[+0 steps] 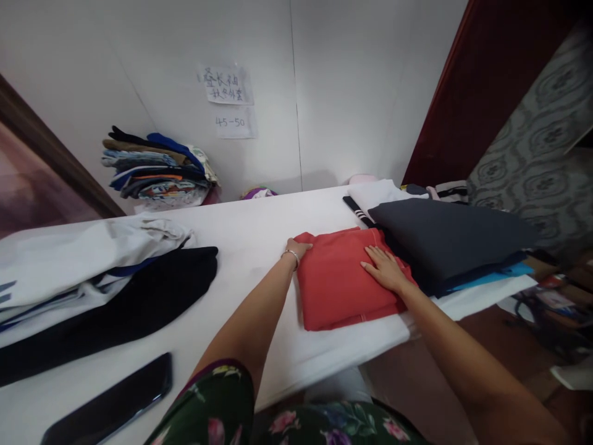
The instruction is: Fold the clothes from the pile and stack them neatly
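Note:
A folded red garment [345,281] lies on the white table in front of me, its layers showing along the near edge. My left hand [298,248], with a bracelet at the wrist, grips its far left corner; the thumb is on top and the other fingers are mostly hidden. On the garment's right part my right hand [384,269] lies flat, fingers stretched out and holding nothing. Just right of it a stack topped by a dark grey folded garment [449,241] touches or nearly touches the red one.
Unfolded white clothing [92,253] and a black garment [139,315] lie at left, with a black phone [113,405] nearer me. A pile of folded clothes [157,167] stands at the back left. Handwritten paper signs [229,86] hang on the wall. The white table's [259,364] front edge is close to me.

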The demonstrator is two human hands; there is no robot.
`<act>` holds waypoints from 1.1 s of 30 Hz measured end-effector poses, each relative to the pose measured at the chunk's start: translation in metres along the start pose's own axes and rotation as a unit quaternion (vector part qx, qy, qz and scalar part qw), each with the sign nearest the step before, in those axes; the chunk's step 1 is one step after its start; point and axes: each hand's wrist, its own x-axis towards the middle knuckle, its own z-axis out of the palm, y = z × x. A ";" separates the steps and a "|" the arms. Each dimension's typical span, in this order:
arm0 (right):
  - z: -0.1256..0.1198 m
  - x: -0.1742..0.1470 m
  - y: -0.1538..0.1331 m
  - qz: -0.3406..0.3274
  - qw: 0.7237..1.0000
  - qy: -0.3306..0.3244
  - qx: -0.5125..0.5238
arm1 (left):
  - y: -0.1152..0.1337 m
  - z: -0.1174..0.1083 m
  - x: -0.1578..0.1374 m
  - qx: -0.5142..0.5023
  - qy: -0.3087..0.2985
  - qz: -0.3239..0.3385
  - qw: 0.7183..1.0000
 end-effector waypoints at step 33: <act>0.024 0.146 -0.133 -0.122 0.986 -0.041 -0.108 | -0.101 -0.143 0.018 -0.081 0.054 0.081 0.992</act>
